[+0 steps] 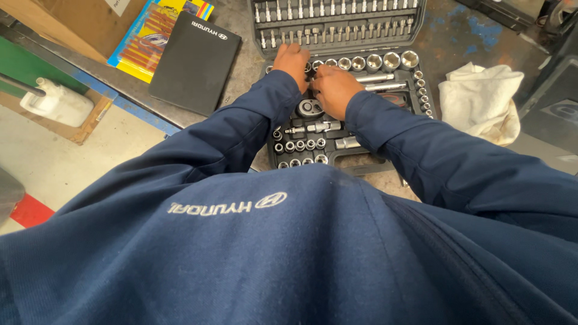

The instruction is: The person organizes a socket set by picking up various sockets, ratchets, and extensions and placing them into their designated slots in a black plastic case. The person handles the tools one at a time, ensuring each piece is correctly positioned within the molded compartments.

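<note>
1. The surface (pixel 457 36) in the upper half of the frame is worn grey metal with blue paint blotches; at lower left the pale floor (pixel 60 162) shows beside it, so I am leaning over the edge.
2. The socket set case (pixel 415 129) lies open at upper centre, its lid (pixel 337 21) folded back flat so that both halves of the tools face me.
3. My left hand (pixel 293 60) rests curled on the case's upper left corner, fingers bent down onto the row of sockets (pixel 373 61); I cannot tell whether it pinches one.
4. My right hand (pixel 333 89) sits just beside it, nearly touching, knuckles up and fingers tucked under over the middle of the tray. What it grips is hidden.
5. The ratchet head (pixel 310 108) shows just below that hand, seated in its moulded recess.
6. A white rag (pixel 481 102) lies crumpled to the right, near enough for wiping.
7. A black booklet (pixel 195 60) overlaps a yellow package (pixel 147 42) at upper left, set apart from the case.
</note>
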